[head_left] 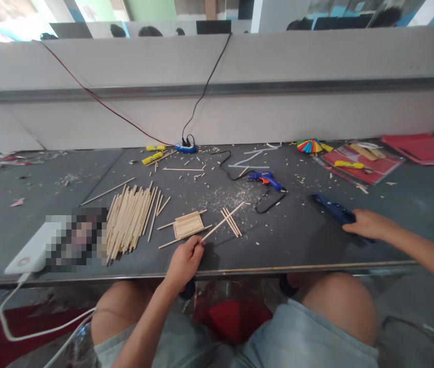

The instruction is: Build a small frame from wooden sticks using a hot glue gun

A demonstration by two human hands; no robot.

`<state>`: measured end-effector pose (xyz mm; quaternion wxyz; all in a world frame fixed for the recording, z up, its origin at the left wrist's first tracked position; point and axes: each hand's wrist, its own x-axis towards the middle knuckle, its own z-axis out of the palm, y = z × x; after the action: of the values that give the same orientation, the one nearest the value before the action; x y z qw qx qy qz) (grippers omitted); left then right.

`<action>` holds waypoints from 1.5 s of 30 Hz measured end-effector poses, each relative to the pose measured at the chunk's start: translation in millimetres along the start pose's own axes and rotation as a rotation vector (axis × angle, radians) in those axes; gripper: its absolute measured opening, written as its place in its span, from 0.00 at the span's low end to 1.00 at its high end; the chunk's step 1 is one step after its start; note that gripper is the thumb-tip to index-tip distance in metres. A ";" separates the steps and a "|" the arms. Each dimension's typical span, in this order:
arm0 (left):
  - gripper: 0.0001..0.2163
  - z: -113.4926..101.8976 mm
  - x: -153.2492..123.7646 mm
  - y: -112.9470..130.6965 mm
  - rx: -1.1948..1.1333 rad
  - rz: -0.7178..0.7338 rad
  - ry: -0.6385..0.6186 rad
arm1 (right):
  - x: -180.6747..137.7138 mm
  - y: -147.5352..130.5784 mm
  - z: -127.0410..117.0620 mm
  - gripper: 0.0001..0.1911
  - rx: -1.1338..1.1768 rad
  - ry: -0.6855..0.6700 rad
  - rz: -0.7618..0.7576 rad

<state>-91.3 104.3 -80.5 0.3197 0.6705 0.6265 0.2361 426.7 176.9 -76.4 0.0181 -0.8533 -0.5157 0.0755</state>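
Observation:
My left hand (pixel 184 264) pinches the near end of a thin wooden stick (pixel 223 222) that slants up to the right across the dark table (pixel 297 240). Just left of it lies a small flat raft of glued sticks (pixel 188 225) with longer sticks poking out both sides. My right hand (pixel 368 224) rests at the right on a dark blue tool (pixel 334 209), fingers closed over its near end. A few loose sticks (pixel 231 222) lie beside the held one.
A pile of wooden sticks (pixel 129 220) lies at the left beside a white device (pixel 29 253) with a cable. A blue glue gun (pixel 265 179) with black cord, yellow glue sticks (pixel 152 157), a paper fan (pixel 309 145) and red folders (pixel 424 148) sit farther back.

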 end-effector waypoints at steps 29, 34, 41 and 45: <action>0.11 4.0 -4.0 -3.3 0.032 -0.030 0.057 | -138.7 -202.9 1.6 0.13 0.756 -0.460 -0.343; 0.11 5.4 -4.5 -3.9 0.020 -0.041 0.060 | -141.4 -206.7 1.2 0.12 0.739 -0.445 -0.343; 0.12 5.3 -4.7 -3.4 0.015 -0.042 0.060 | -148.8 -207.6 -9.4 0.09 0.691 -0.498 -0.404; 0.11 4.6 -6.9 -1.6 -0.013 -0.055 0.091 | -151.6 -211.9 -13.0 0.07 0.654 -0.489 -0.421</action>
<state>-89.8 96.9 -84.2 0.3017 0.6396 0.6569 0.2615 173.4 142.8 -23.8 0.1789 -0.6364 -0.6162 0.4282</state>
